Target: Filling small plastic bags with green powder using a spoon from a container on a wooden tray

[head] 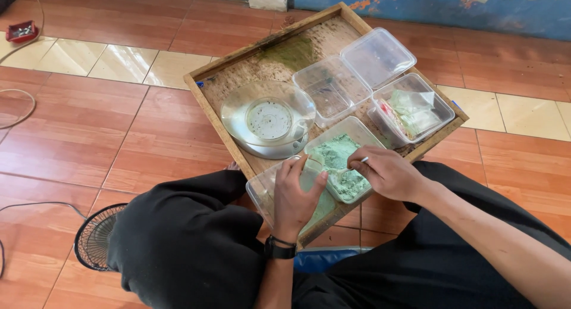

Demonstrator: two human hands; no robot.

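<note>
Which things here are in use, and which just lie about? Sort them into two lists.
In use: left hand on the hinged clear box; right hand holding a spoon; green powder.

Lying about: glass-topped scale; empty open box; box of bags; fan; red dish.

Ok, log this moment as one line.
left hand: steadies powder container | right hand: spoon in green powder | scale: clear bowl on it | wooden tray: on floor

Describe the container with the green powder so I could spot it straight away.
Find the shallow wooden tray on the tiled floor. At its near edge, between the person's hands, sits a clear plastic tub. Only this tub holds pale green powder.
</note>
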